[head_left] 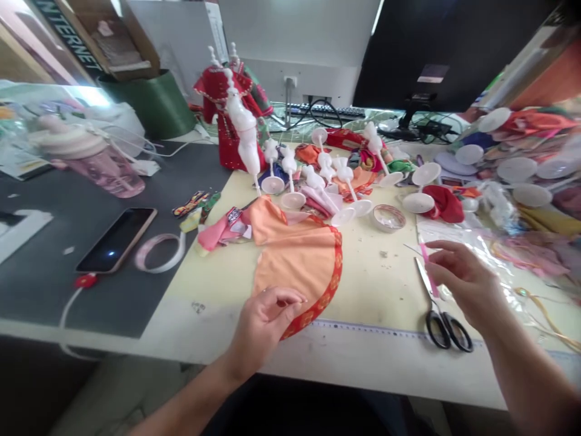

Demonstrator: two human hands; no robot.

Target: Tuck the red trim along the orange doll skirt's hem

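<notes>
Orange doll garment [295,260], red patterned border [336,260]

Location: laid out on the pale yellow work surface [367,278], lower edge by the left hand.
Left hand [265,321]: over the garment's lower part, thumb and fingertips pressed together; anything between them too small to tell.
Right hand [467,284]: pinching a slim pink implement [430,272].
Adjacent: black-handled scissors [438,318], below the implement; ruler strip [358,329]; white doll mannequins [290,166], behind.

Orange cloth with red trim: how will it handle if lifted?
The orange cloth is likely floppy: it lies flat, with soft folds near its top. Probably light for its spread, since it looks thin. The red trim may stiffen the curved edge, looking like an added band.
</notes>
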